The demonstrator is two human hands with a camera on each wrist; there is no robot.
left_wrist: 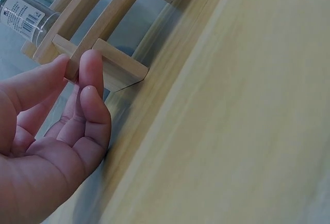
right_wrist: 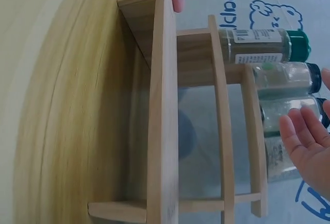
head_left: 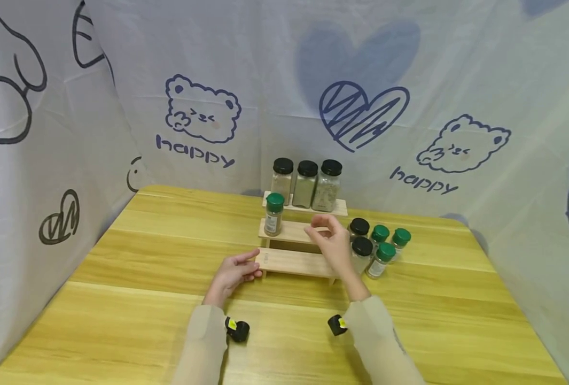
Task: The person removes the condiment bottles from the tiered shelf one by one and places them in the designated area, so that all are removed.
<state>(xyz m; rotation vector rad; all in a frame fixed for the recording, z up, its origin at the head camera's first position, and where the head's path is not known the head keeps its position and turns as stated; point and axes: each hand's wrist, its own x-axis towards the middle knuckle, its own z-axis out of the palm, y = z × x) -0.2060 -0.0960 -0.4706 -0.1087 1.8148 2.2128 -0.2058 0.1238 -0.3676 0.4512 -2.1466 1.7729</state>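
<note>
A three-tier wooden rack (head_left: 296, 262) stands on the table. My left hand (head_left: 233, 275) pinches the left end of its lowest step, the thumb on one face and the fingers on the other in the left wrist view. Over the middle step, my right hand (head_left: 332, 243) hovers with loosely bent fingers and nothing between them. At that step's left end stands a green-lidded spice jar (head_left: 273, 215). Three black-lidded spice jars line the top step: a left one (head_left: 282, 182), a middle one (head_left: 305, 184) and a right one (head_left: 327, 186).
To the rack's right, several more jars are grouped on the wooden table (head_left: 135, 321), among them a black-lidded jar (head_left: 361, 251) and a green-lidded jar (head_left: 381, 260). Behind the table hangs a printed cloth (head_left: 265, 80), close to the rack's back.
</note>
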